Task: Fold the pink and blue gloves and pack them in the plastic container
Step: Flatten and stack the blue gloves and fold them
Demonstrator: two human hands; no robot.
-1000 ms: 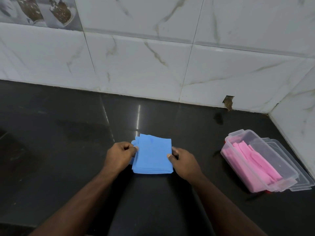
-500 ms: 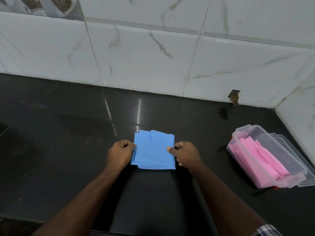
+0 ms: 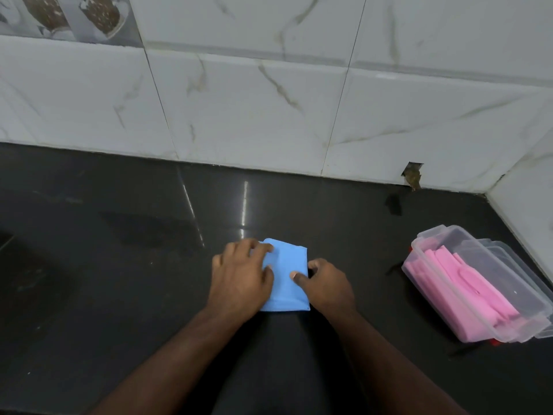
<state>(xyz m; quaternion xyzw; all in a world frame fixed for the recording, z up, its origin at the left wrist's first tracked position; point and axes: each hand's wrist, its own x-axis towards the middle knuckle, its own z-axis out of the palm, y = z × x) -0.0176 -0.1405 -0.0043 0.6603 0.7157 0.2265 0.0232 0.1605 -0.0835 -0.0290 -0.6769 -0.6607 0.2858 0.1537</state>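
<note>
The folded blue gloves (image 3: pixel 288 277) lie as a narrow stack on the black counter, at the centre. My left hand (image 3: pixel 241 278) rests flat on their left half, fingers spread and pressing down. My right hand (image 3: pixel 327 284) pinches the stack's right edge, thumb on top. At the right stands the clear plastic container (image 3: pixel 443 244), open, with folded pink gloves (image 3: pixel 462 290) lying inside it.
The container's clear lid (image 3: pixel 526 277) lies under and behind it, near the right wall. White marble tiles form the back wall, with a chipped hole (image 3: pixel 412 176) at the base. The black counter (image 3: pixel 119 265) spreads wide to the left.
My left hand has moved from the stack's left edge onto its top, and the blue stack now looks narrower, folded over toward the right. My right hand stays at the right edge.
</note>
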